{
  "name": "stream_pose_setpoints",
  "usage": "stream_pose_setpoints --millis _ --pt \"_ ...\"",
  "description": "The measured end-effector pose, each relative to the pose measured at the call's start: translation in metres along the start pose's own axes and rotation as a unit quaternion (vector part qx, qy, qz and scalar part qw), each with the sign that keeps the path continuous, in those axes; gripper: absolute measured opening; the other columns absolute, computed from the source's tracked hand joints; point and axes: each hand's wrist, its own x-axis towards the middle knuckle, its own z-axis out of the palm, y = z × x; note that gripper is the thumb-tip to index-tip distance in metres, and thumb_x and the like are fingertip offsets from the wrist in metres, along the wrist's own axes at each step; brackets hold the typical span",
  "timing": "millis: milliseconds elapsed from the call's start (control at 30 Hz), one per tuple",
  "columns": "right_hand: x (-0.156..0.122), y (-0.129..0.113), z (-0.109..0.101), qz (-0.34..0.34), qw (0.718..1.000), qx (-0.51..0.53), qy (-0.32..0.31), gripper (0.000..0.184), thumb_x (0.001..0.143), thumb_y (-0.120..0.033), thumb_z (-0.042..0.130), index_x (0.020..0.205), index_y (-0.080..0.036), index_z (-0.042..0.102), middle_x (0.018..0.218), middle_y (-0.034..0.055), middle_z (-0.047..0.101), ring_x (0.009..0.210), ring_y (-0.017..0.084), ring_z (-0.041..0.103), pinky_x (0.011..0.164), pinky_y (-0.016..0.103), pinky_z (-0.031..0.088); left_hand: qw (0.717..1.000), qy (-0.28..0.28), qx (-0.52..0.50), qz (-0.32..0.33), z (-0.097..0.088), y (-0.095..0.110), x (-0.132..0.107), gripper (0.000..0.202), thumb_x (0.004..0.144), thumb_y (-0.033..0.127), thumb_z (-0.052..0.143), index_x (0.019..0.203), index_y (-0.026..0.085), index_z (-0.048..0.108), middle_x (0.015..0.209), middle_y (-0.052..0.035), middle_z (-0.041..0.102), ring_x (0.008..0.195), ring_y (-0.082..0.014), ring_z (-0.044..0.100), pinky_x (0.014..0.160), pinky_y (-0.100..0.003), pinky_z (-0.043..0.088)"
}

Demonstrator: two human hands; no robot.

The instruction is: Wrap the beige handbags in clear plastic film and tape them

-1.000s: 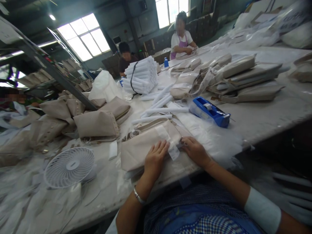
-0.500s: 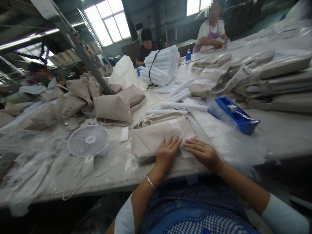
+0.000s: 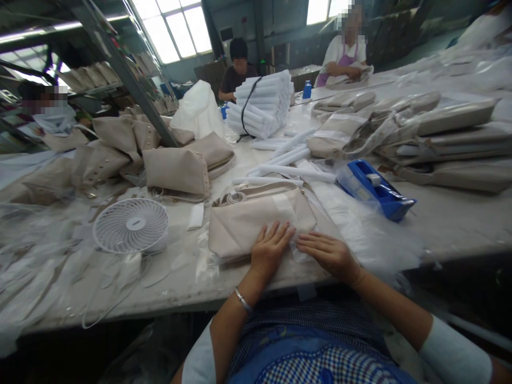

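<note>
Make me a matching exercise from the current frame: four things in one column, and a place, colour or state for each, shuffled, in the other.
Things
1. Fan
2. Tape dispenser
3. Bundle of white rolls
4. Left hand

Place, colour or state
A. Bound with a black strap
B. Laid on the beige bag, with a bracelet at the wrist
C. Blue, toward the picture's right from the bag
D. White and round, toward the picture's left from the bag

Right pairs: 1-D, 2-C, 3-A, 4-B.
</note>
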Motion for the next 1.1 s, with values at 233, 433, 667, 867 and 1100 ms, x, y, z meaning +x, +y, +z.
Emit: stream_pose_setpoints --millis 233,433,667,867,1100 --pt "0.004 -0.001 -0.025 0.035 0.999 0.001 0.0 0.03 0.093 -0.029 0.066 0.123 -0.029 0.067 0.115 0.0033 0.075 0.104 0.02 0.071 0.107 0.045 0.05 1.0 -0.006 0.006 -0.002 0.001 0.001 -0.001 0.052 0.101 0.016 0.041 0.15 0.032 0.039 0.153 -0.0003 0.045 0.145 -0.0206 0.036 0.121 -0.048 0.031" --pt "0.022 0.02 0.001 0.062 0.996 -0.057 -0.017 0.015 0.094 -0.026 0.063 0.108 -0.025 0.069 0.11 0.0053 0.074 0.108 0.022 0.067 0.107 0.045 0.049 1.0 -0.002 0.004 -0.005 0.002 0.001 -0.001 0.054 0.1 0.016 0.041 0.152 0.032 0.035 0.153 -0.0012 0.045 0.145 -0.0207 0.036 0.121 -0.049 0.031" --pt "0.018 0.03 0.026 0.071 0.994 -0.079 -0.028 0.019 0.092 -0.013 0.054 0.105 -0.022 0.065 0.108 0.0105 0.068 0.106 0.027 0.061 0.096 0.045 0.052 0.999 -0.004 -0.046 -0.019 -0.007 0.003 0.001 0.058 0.094 0.011 0.045 0.149 0.03 0.04 0.153 0.0012 0.045 0.146 -0.0193 0.035 0.122 -0.047 0.027" --pt "0.016 0.031 0.03 0.064 0.993 -0.099 -0.021 0.017 0.094 -0.018 0.057 0.109 -0.021 0.065 0.111 0.0111 0.068 0.109 0.028 0.06 0.097 0.045 0.052 0.993 0.037 -0.09 -0.066 -0.01 0.013 0.008 0.04 0.093 0.031 0.058 0.132 0.029 0.059 0.147 -0.0006 0.054 0.14 -0.0207 0.045 0.121 -0.046 0.031" --pt "0.003 0.007 0.011 0.041 0.994 -0.09 -0.037 0.031 0.096 -0.013 0.052 0.124 -0.022 0.062 0.126 0.0088 0.068 0.122 0.024 0.059 0.112 0.048 0.043 0.995 0.07 -0.037 -0.062 0.006 0.016 0.009 0.028 0.098 0.027 0.053 0.124 0.028 0.065 0.134 -0.0026 0.065 0.134 -0.0205 0.052 0.117 -0.046 0.035"
